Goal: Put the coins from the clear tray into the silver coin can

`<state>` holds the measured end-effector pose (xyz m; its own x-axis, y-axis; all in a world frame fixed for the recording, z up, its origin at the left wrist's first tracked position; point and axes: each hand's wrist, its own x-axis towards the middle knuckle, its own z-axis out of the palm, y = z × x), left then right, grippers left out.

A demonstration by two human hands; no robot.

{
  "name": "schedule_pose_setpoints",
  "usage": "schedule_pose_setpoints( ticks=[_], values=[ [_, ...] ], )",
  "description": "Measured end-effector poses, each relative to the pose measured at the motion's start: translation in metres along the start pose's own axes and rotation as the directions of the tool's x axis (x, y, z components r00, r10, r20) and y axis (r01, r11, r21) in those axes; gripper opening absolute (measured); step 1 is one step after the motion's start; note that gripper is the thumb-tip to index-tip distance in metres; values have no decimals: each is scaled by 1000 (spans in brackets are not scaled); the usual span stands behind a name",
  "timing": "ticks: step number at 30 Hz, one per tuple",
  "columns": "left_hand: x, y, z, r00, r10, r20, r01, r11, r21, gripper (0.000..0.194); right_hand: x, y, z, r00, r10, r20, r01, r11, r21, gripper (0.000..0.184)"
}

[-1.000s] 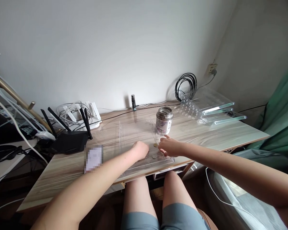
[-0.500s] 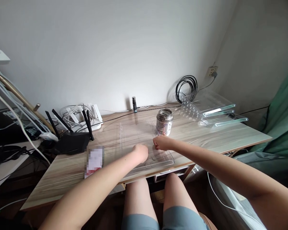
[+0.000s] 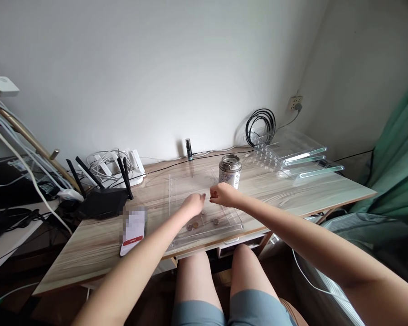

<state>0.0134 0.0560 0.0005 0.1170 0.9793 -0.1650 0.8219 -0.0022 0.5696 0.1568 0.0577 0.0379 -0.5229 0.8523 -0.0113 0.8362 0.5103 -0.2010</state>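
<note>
A clear plastic tray [image 3: 224, 224] lies flat near the desk's front edge, with several coins [image 3: 216, 222] on it. My left hand [image 3: 194, 204] is above the tray, thumb and fingers pinched together; whatever they hold is too small to make out. Close by on the right, my right hand [image 3: 223, 194] has its fingers curled in, and I cannot see what is inside them. The two hands face each other with a small gap between. Just behind my right hand stands a printed metal tin [image 3: 230, 170] with a slot in its lid.
A phone [image 3: 133, 231] lies left of the tray. A black router [image 3: 104, 203] and a white router [image 3: 136, 174] with bundled cable stand farther left. A small dark bottle [image 3: 189, 149] is by the wall. Clear stacked trays [image 3: 292, 156] and coiled black cable [image 3: 260, 127] occupy the right.
Both hands have risen and moved away from the tray's near edge, the right one also slightly left. Coins under my left hand have come into view.
</note>
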Motion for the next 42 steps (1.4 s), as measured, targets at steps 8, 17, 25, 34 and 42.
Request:
schedule_pose_setpoints(
  ticks=[8,17,25,34,42],
  values=[
    [-36,-15,-20,930,-64,362,367,117,-923,21,16,-24,3,997,-42,-60,50,991,126,25],
    [-65,-42,-29,995,96,-4,-96,995,-30,11,10,-12,52,993,-60,101,51,995,81,17],
    [-56,-33,-16,925,334,181,-380,814,439,16,20,-18,54,968,-209,140,193,974,123,22],
    [-40,-21,-2,924,218,314,-360,775,519,22,-1,6,37,909,-278,312,181,935,304,25],
    [-48,-11,-14,907,221,358,-408,671,619,22,-22,7,33,925,-202,322,136,967,216,26]
  ],
)
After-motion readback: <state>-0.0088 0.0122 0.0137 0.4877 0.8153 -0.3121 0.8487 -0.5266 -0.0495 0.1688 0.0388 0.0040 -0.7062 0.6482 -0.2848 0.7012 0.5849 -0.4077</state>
